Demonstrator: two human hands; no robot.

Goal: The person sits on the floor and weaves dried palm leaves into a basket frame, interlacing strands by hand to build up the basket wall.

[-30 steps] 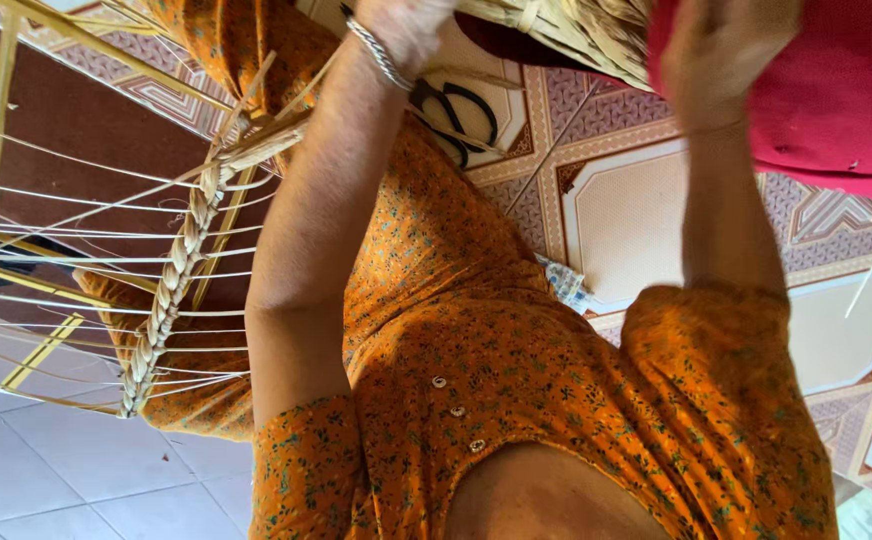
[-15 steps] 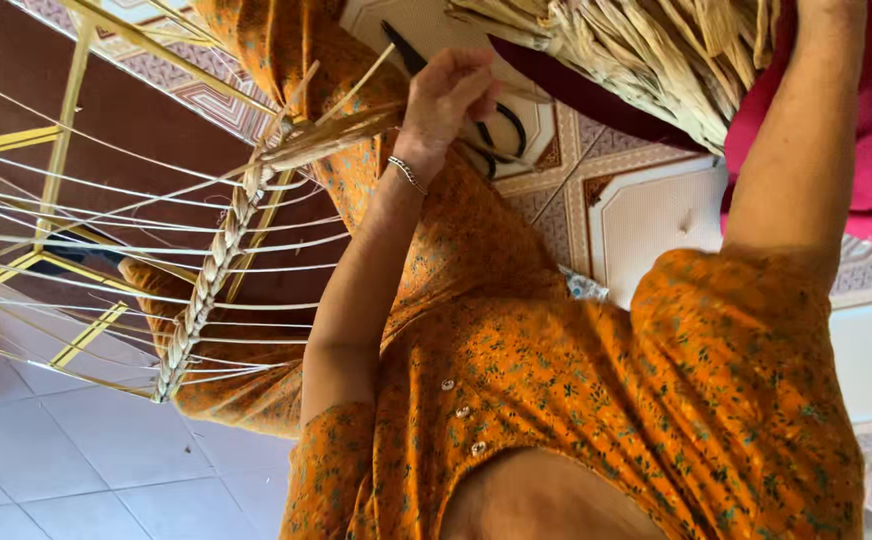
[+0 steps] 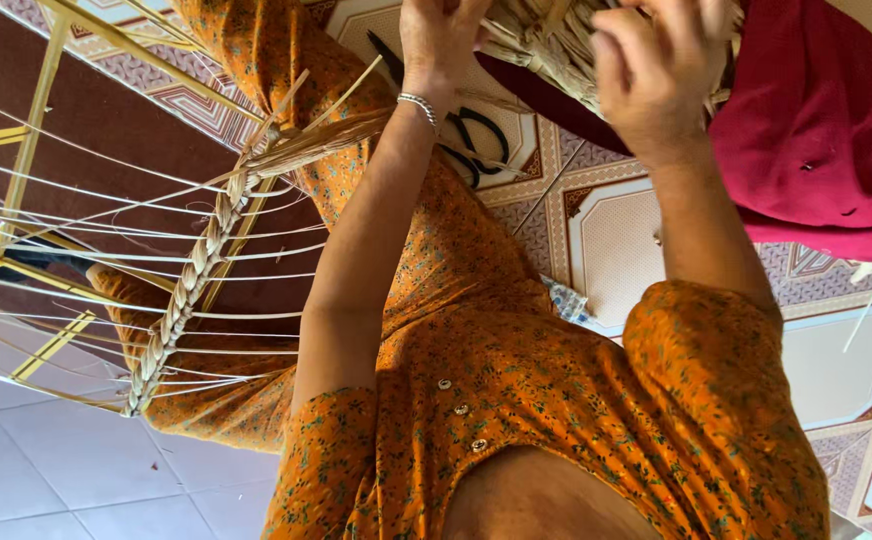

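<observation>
My left hand (image 3: 441, 40), with a silver bangle on the wrist, pinches strands at the edge of a bundle of dry straw (image 3: 546, 45) at the top of the view. My right hand (image 3: 656, 70) curls its fingers on the same bundle from the right side. The bundle lies against a red cloth (image 3: 816, 130). To the left, a braided straw strip (image 3: 191, 280) runs across white strings stretched on a yellow frame (image 3: 41, 130), with loose straw ends (image 3: 326, 130) trailing toward my left forearm. I wear an orange patterned dress (image 3: 516, 370).
Black scissors (image 3: 476, 140) lie on the patterned floor tiles (image 3: 611, 240) between my arms. Plain white tiles (image 3: 76, 470) show at the lower left. A small crumpled wrapper (image 3: 566, 300) lies on the tiles by my lap.
My left hand rose from beside the weave's loose ends to the straw bundle. My right hand, out of view before, now shows gripping the bundle.
</observation>
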